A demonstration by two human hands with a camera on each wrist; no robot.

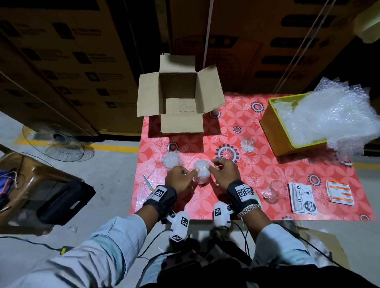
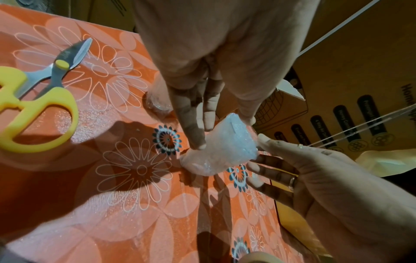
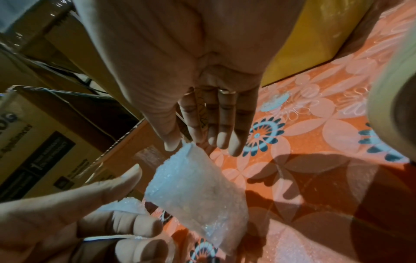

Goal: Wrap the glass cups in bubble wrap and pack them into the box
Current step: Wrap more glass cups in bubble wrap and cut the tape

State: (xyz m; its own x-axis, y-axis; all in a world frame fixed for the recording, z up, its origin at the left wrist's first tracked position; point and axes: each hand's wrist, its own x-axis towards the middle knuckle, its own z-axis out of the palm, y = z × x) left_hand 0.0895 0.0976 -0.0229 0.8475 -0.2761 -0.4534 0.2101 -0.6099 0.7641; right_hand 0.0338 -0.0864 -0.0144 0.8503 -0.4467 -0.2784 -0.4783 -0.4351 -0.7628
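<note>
the hands meet over a bubble-wrapped cup (image 1: 202,171) that stands on the desk (image 1: 259,174) near its front edge. the left hand (image 1: 179,179) has its fingers (image 2: 191,124) straight, their tips on the side of the wrapped cup, and its thumb up at the wrapping's top rim. the right hand (image 1: 223,174) is spread wide, fingers apart and extended; its thumb tip touches the top edge of the wrapping while the other fingers (image 3: 234,131) hover just beside it without closing. neither hand curls round the cup.

a second wrapped cup (image 1: 170,161) stands just to the left of the first, apart from it. a bare glass cup (image 1: 274,191) stands near the desk's front on the right, and another small glass piece (image 1: 247,143) sits further back toward the middle; whether that one is wrapped i cannot tell. the cardboard box (image 1: 178,98) stands open at the far left of the desk, its flaps folded out, and something pale shows on its floor. a yellow bin (image 1: 277,134) at the far right holds a heap of bubble wrap (image 1: 336,114) that spills over its rim. yellow-handled scissors (image 2: 38,96) lie on the desk left of the left hand. a stack of printed labels (image 1: 304,198) and a stack of orange-and-white stickers (image 1: 340,192) lie near the front right corner.
</note>
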